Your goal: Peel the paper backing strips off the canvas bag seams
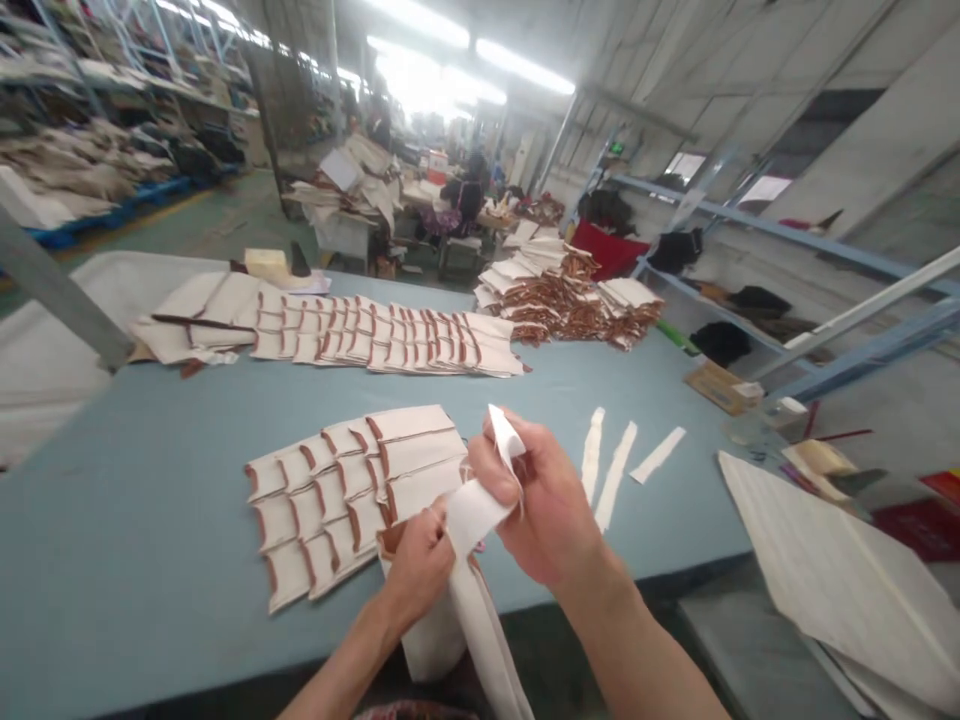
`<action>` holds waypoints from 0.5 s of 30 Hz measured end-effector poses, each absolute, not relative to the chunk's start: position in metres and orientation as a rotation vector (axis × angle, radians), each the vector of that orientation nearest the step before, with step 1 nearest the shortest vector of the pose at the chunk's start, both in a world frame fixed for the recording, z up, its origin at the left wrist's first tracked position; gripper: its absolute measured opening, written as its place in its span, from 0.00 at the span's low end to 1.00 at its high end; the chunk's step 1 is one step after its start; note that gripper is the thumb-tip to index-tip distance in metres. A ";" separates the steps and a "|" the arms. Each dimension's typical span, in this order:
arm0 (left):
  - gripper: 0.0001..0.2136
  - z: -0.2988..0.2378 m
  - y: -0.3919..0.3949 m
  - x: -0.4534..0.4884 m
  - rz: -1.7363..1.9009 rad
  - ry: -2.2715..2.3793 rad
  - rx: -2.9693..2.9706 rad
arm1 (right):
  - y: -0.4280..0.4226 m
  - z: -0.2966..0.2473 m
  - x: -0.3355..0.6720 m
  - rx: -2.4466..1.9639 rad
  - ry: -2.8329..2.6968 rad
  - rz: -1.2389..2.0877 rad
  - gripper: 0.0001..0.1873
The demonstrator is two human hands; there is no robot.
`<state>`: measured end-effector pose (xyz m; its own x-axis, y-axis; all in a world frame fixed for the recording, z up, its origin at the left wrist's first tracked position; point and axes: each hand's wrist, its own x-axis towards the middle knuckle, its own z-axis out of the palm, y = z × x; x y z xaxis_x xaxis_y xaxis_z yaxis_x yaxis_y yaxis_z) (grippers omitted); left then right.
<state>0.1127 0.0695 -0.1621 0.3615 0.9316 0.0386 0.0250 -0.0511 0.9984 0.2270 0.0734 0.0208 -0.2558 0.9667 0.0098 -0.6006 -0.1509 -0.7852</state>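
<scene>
My left hand [418,570] and my right hand [541,500] are both closed on a white fabric strip [480,505] at the near edge of a blue table [150,520]. The strip's top end sticks up past my right fingers, and its long tail hangs down over the table edge. Just left of my hands lies a fanned batch of cream fabric pieces with brown trim [337,495]. Three loose white strips [619,465] lie on the table to the right of my right hand.
A long overlapping row of trimmed pieces [375,335] crosses the table's far side, with a heap of them [570,295] at the far right. Cream sheets [840,580] sit on a lower surface at right, beside blue metal shelving [750,290]. Other work tables stand behind.
</scene>
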 end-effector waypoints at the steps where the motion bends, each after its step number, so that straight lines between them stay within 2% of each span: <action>1: 0.19 -0.155 0.073 0.107 0.978 0.928 1.409 | 0.074 0.021 0.225 -0.614 -0.811 1.702 0.28; 6: 0.27 -0.123 0.081 0.086 1.073 0.914 1.378 | 0.089 0.009 0.222 -0.628 -0.609 1.769 0.26; 11: 0.43 -0.106 0.071 0.081 1.140 0.974 1.351 | 0.107 -0.006 0.226 -0.644 -0.448 1.801 0.21; 13: 0.43 -0.102 0.066 0.084 1.197 0.984 1.354 | 0.111 -0.014 0.229 -0.654 -0.427 1.796 0.22; 15: 0.35 -0.097 0.061 0.087 1.295 0.986 1.396 | 0.114 -0.025 0.231 -0.674 -0.401 1.794 0.25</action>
